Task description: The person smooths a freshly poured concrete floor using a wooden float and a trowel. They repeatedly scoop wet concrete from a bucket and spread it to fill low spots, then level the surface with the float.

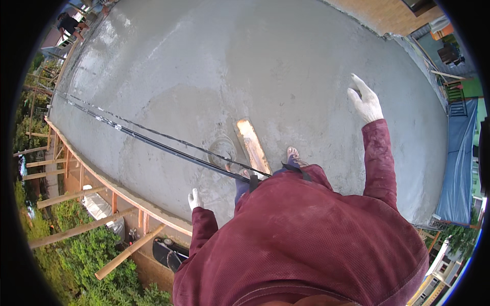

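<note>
Seemingly steadying on grey slab (306, 66) | straddling board (250, 142) lying between feet (293, 153) | spreading fingers of right hand (366, 101) wide, empty | being unable to tell left hand (195, 199) grip | probably needing bending to reach board
</note>
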`<state>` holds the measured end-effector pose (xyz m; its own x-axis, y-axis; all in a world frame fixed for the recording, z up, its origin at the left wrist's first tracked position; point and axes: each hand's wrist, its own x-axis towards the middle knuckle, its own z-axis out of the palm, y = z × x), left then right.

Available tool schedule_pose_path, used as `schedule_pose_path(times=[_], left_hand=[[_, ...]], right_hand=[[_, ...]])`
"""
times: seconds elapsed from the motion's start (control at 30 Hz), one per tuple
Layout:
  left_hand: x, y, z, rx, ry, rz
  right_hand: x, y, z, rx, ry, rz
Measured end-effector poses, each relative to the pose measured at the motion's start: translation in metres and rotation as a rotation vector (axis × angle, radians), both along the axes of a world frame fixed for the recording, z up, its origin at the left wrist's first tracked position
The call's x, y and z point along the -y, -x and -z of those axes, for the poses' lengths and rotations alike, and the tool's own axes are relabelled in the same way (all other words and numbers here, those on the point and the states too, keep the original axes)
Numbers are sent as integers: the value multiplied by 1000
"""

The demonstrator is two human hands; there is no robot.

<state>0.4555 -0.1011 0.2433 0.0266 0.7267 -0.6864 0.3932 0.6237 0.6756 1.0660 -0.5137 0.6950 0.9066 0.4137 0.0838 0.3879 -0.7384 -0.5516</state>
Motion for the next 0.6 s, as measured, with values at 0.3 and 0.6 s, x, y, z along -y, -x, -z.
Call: schedule_pose_path(times=[0.3,0.6], left_hand=[[277,95,-135,-345,153,105],[307,-11,-251,-193,161,-18]], right_hand=[[136,-118,133,-313,292,89],[158,-185,289,-601,486,-281]])
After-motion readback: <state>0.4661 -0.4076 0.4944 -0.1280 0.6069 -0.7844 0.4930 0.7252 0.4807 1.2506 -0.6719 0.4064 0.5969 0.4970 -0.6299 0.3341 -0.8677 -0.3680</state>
